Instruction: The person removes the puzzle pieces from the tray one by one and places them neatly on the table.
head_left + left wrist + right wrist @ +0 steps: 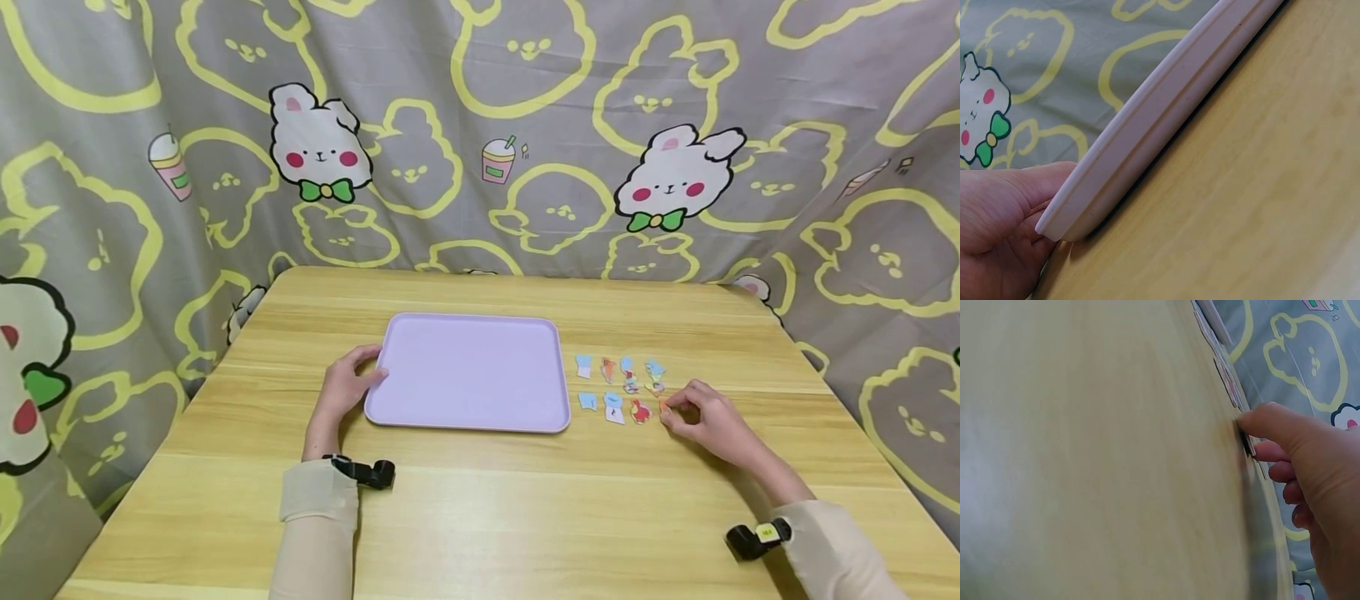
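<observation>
A lilac rectangular tray [468,373] lies on the wooden table. At its left end my left hand [351,382] grips the rim, thumb over the edge; the left wrist view shows the other fingers curled by the tray's corner [1066,219]. To the right of the tray lie several small flat puzzle pieces in two rows, among them a light blue piece [587,402] and a red one [640,411]. At the right end of the near row, my right hand [705,421] pinches an orange puzzle piece [664,407] between thumb and index finger, close over the table.
The wooden table [480,517] extends in front of the tray and to both sides. A grey curtain [420,50] with yellow outlines and white rabbit heads hangs behind the table and along its sides. Each wrist wears a small black camera [382,474].
</observation>
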### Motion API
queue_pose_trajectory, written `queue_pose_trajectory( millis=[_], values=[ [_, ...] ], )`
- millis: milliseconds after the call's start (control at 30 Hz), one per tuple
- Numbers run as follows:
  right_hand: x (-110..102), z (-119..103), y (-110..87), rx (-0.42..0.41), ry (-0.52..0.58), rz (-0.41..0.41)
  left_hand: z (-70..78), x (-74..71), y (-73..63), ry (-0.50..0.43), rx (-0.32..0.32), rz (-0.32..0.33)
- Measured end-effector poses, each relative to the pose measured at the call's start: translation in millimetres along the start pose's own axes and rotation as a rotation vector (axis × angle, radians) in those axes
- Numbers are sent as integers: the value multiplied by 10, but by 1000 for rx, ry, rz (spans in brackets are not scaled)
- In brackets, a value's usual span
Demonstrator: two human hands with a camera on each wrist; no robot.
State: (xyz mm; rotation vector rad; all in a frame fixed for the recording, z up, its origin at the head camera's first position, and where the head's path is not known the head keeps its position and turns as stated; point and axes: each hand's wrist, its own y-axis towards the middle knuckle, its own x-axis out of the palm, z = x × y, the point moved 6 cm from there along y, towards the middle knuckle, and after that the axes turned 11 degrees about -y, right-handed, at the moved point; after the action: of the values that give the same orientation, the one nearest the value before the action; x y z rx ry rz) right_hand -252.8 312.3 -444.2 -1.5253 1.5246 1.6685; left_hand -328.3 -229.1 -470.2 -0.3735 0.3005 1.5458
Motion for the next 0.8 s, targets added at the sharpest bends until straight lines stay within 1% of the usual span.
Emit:
queue_pose_trajectory(
  millis=[233, 367, 700, 800],
  values=[
    [-34, -23, 16, -46, -53, -24, -3, -2, 3, 0, -3, 5],
    [-41, -22, 14, -62, -55, -29, 9, -1, 0, 1, -1, 5],
    [-36, 16, 9, -52, -64, -15, 36, 0, -15, -7, -1, 11],
    [-34, 15, 9, -51, -65, 0, 34, 5, -14, -6, 2, 13]
  ],
)
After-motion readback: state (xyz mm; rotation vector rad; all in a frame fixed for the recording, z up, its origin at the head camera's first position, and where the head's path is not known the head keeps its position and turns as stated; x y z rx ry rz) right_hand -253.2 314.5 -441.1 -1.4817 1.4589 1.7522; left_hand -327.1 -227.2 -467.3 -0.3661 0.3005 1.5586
